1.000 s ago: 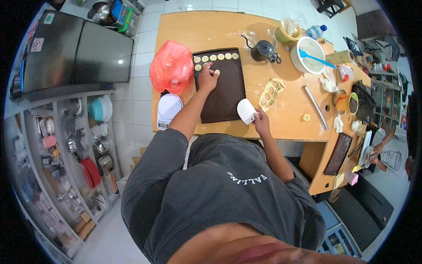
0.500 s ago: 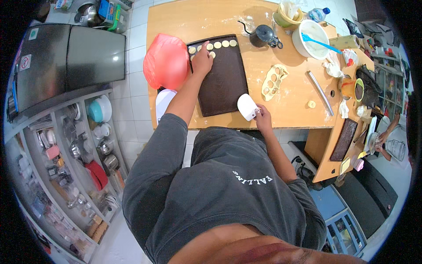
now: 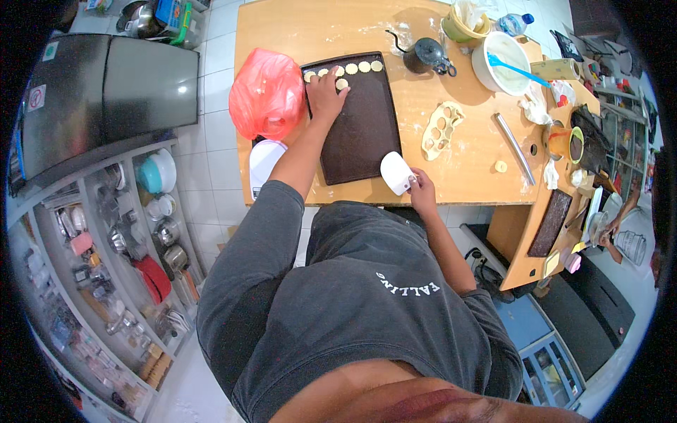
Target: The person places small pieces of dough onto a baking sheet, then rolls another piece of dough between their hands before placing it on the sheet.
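Note:
My left hand (image 3: 326, 96) is over the upper left of a dark baking tray (image 3: 360, 134), its bent fingers apart on or just above pale dough rounds. One fluted round (image 3: 342, 84) lies beside it; what is under the fingertips is hidden. My right hand (image 3: 422, 188) grips a white scraper (image 3: 395, 171) by the tray's lower right corner. A red plastic bag (image 3: 264, 92) and a white scale (image 3: 266, 161) sit left of the tray. To its right lie a perforated dough sheet (image 3: 441, 130) and a small dough piece (image 3: 501, 166).
Behind are a black kettle (image 3: 427, 55) and a white bowl (image 3: 501, 67) with a blue spatula. A steel rod (image 3: 515, 146) lies rightward. At the far right, another person's hand (image 3: 606, 236) works beside a second dark tray (image 3: 550, 222). Shelves (image 3: 141, 247) stand at left.
The view has shifted a little. My left hand has moved up and left over the rounds; the round beside it now lies in the second row. My right hand still holds the scraper.

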Tool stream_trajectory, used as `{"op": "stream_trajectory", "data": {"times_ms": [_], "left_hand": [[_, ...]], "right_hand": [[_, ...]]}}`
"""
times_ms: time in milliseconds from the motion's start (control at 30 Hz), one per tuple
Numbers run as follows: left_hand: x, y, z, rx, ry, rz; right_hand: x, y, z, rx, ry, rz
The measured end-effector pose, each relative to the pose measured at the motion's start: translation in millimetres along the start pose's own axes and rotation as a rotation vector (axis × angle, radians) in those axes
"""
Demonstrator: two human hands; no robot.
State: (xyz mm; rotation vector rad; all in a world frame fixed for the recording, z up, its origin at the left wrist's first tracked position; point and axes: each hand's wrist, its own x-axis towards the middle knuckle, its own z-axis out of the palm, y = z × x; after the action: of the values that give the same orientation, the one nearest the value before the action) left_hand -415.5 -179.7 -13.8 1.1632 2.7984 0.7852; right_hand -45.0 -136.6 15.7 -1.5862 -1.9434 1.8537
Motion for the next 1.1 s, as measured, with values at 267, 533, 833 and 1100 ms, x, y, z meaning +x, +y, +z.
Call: {"op": "stream_trajectory", "data": {"times_ms": [267, 533, 833, 1100], "left_hand": [[1.9, -2.6, 4.0, -0.026, -0.010, -0.024], [-4.1, -3.2, 6.9, -0.060, 0.013, -0.024], [-13.1, -3.2, 11.1, -0.025, 0.163, -0.035], [-14.2, -6.7, 17.0, -0.046, 0.128, -0.040]], "right_hand": [[-5.8, -1.1, -3.0, -0.024, -0.017, -0.008], [-4.2, 1.3, -4.2, -0.054, 0.000, -0.020], [-7.0, 5.2, -7.0, -0.096, -0.005, -0.034], [-7.7, 6.2, -10.6, -0.074, 0.001, -0.038]]}}
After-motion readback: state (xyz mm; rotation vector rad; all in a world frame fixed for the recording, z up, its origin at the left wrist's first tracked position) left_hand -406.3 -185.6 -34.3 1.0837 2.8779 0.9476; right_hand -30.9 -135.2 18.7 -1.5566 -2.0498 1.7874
